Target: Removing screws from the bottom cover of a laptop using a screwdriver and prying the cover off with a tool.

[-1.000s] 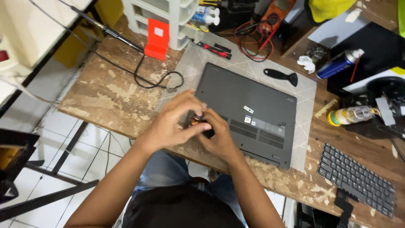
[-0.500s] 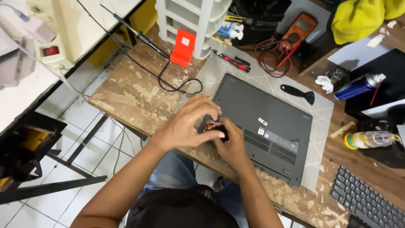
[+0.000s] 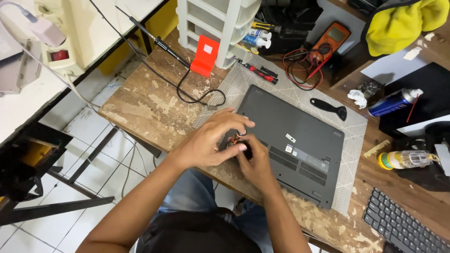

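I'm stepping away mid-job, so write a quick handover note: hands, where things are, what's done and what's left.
Left hand and right hand: together over the near left corner of the upturned laptop, fingers closed on a small dark tool; its tip is hidden.
Laptop: base up on a grey mat.
Black pry tool and red screwdriver: lying on the mat beyond it.
Done: base cover still seated.
Left: cannot tell which screws are out.

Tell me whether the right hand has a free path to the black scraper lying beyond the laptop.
Probably yes. The right hand sits at the laptop near edge, and the black scraper lies in the open on the mat past the far edge; only the flat laptop base lies between.
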